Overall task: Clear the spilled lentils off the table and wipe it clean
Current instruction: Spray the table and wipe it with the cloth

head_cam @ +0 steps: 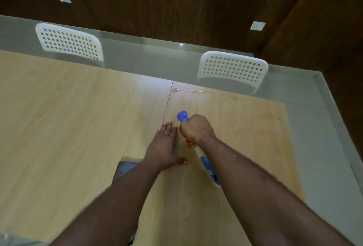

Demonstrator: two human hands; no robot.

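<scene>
- The table (pixel 78 118) is light wood with a thin seam running from the far edge toward the middle; no lentils can be made out on its top.
- A small wet puddle (pixel 186 90) shines near the far edge, just right of the seam and in front of the right-hand chair.
- The right hand (pixel 197 130) is curled into a fist round the neck of a spray bottle (pixel 208 165), knuckles up, above the middle of the table.
- The bottle's blue nozzle (pixel 182 116) sticks out past the fist and points away toward the puddle; an orange part shows just under the fist, and the clear body with blue on it runs back beneath the right forearm.
- The left hand (pixel 164 145) lies just beside the right one, fingers straight and close together, thumb out to the side, holding nothing. Whether the palm rests on the wood or hovers just above it cannot be told.
- A grey cloth (pixel 125 169) lies on the table under the left forearm, mostly hidden by it.
- Two white chairs with perforated backs stand on the far side: one at the left (pixel 68 41), one at the right (pixel 232 67).
- Behind them is a pale grey floor (pixel 324 118) and a dark wood-panelled wall (pixel 176 0) with several white sockets (pixel 257 25).
</scene>
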